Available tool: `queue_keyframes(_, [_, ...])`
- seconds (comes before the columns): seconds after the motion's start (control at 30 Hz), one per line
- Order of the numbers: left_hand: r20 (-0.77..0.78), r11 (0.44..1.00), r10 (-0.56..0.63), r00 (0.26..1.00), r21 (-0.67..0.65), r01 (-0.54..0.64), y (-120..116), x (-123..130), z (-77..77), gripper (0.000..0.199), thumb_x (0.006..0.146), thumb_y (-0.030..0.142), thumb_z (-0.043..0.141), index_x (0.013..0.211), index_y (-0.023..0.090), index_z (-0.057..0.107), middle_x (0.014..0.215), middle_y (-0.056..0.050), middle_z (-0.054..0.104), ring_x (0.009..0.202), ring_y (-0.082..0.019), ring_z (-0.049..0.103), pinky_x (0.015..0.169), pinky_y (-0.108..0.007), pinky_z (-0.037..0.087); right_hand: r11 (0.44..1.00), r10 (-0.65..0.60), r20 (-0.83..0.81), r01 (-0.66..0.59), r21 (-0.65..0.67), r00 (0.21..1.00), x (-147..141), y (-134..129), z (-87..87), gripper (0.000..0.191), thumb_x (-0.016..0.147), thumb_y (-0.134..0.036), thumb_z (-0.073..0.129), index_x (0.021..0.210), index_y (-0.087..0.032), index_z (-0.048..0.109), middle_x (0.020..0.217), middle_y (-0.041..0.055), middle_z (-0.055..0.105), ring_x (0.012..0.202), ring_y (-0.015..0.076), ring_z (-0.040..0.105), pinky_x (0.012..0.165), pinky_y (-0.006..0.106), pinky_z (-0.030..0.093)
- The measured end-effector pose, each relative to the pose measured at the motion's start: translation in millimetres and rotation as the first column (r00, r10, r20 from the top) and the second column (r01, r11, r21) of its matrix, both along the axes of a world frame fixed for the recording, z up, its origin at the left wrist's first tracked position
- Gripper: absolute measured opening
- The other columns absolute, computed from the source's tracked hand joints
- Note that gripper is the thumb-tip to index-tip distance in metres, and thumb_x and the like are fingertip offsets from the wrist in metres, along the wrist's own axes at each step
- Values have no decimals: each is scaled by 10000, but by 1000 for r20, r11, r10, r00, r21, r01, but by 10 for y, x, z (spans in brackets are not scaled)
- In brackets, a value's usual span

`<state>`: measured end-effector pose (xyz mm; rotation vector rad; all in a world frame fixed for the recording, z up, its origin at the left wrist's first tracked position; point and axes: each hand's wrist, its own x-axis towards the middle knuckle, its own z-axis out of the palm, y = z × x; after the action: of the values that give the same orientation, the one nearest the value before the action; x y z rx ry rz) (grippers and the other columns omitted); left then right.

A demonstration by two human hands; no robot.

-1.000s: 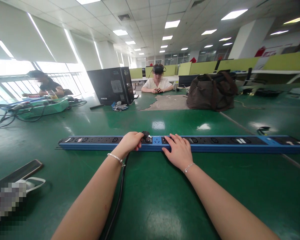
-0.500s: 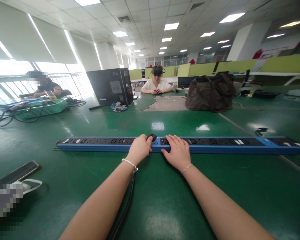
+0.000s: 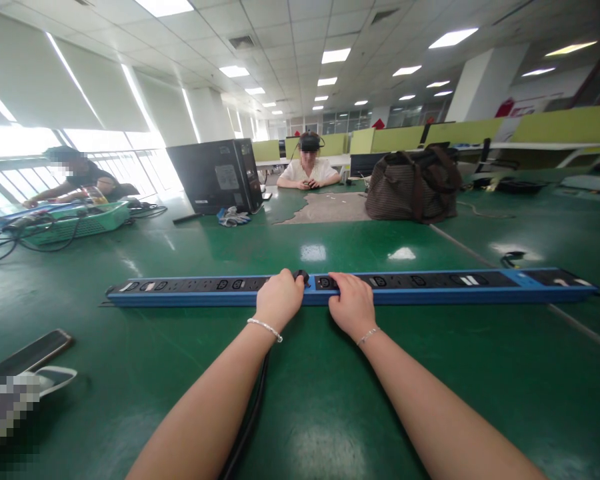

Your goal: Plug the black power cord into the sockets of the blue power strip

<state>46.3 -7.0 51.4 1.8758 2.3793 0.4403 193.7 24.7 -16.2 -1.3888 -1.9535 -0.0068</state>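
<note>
A long power strip point(image 3: 215, 299) with a blue housing and black sockets lies across the green table. My left hand point(image 3: 279, 299) is closed around a black plug point(image 3: 301, 275) at the strip's middle. Its black cable point(image 3: 254, 413) runs down under my left forearm. Whether the plug's pins sit in a socket is hidden by the hand. Just right of it, my right hand point(image 3: 353, 303) grips the strip, fingers curled over the top and thumb at the front edge.
Behind the strip stand a black computer case point(image 3: 215, 177), gloves point(image 3: 233, 217) and a brown bag point(image 3: 413, 187). A green basket point(image 3: 80, 223) with cables is at left. A phone-like dark slab point(image 3: 27, 360) lies front left. One person point(image 3: 309, 170) sits opposite, another point(image 3: 80, 177) at far left.
My right hand's fingers have drawn in from a flatter spread to a tighter curl on the strip. My left hand keeps the plug. The view has shifted slightly.
</note>
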Motion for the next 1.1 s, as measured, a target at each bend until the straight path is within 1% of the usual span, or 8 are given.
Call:
queue_keyframes(0.47, [-111,1000,-1,994,-10,0,-15,95,33,390,877,416,306,959,136,564,878,-157,673,838,-259,658,720,-349,477,999,12,2,-12,53,1000,-18,-33,10,481,693,-112,450,1148,-176,589,1139,73,622,1098,215,499,966,375,322])
queue_keyframes(0.63, [-133,999,-39,990,28,43,-11,161,8,346,886,356,312,962,138,571,880,-145,672,860,-242,657,732,-334,480,946,296,60,-301,117,953,-152,-103,38,628,732,-141,468,1354,-195,403,1393,74,427,1251,223,385,1025,404,302])
queue_keyframes(0.77, [-139,993,-114,984,22,118,-3,145,-35,316,879,294,331,981,128,580,959,-161,657,925,-237,641,749,-315,473,922,385,13,-385,30,923,-232,-100,43,647,747,-167,479,1379,-169,337,1388,96,431,1250,220,401,1015,426,334])
queue_keyframes(0.83, [-58,986,-166,985,1,166,5,75,-23,316,852,321,387,992,112,578,954,-159,661,886,-230,648,722,-297,474,917,399,2,-399,3,917,-227,-84,67,602,758,-171,478,1350,-184,373,1381,84,443,1242,214,415,1012,427,340])
queue_keyframes(0.9, [134,964,-246,960,-67,256,28,-46,17,363,831,400,407,937,105,590,841,-133,679,745,-207,656,645,-277,477,918,397,-9,-397,0,918,-213,-70,104,550,771,-185,489,1315,-186,412,1359,86,468,1227,212,434,1008,424,346])
queue_keyframes(1.0, [460,901,-336,822,-98,423,101,-285,66,480,878,435,238,797,144,611,686,-60,673,582,-147,615,596,-253,475,928,372,-25,-371,24,928,-217,-46,156,452,797,-247,520,1242,-182,476,1287,98,535,1171,217,487,977,417,375])
queue_keyframes(1.07, [454,950,-299,839,59,307,157,-426,32,395,866,317,251,833,166,614,749,-41,689,679,-145,628,669,-259,484,941,335,-29,-333,58,942,-242,-16,172,376,801,-277,540,1165,-183,526,1208,99,587,1094,220,539,933,403,410])
queue_keyframes(1.1, [366,957,-285,886,170,237,179,-474,-13,340,847,273,291,857,180,618,833,-41,695,781,-152,629,739,-269,478,948,311,-25,-308,80,950,-257,3,173,331,797,-281,549,1114,-183,552,1157,97,611,1044,221,563,905,393,427])
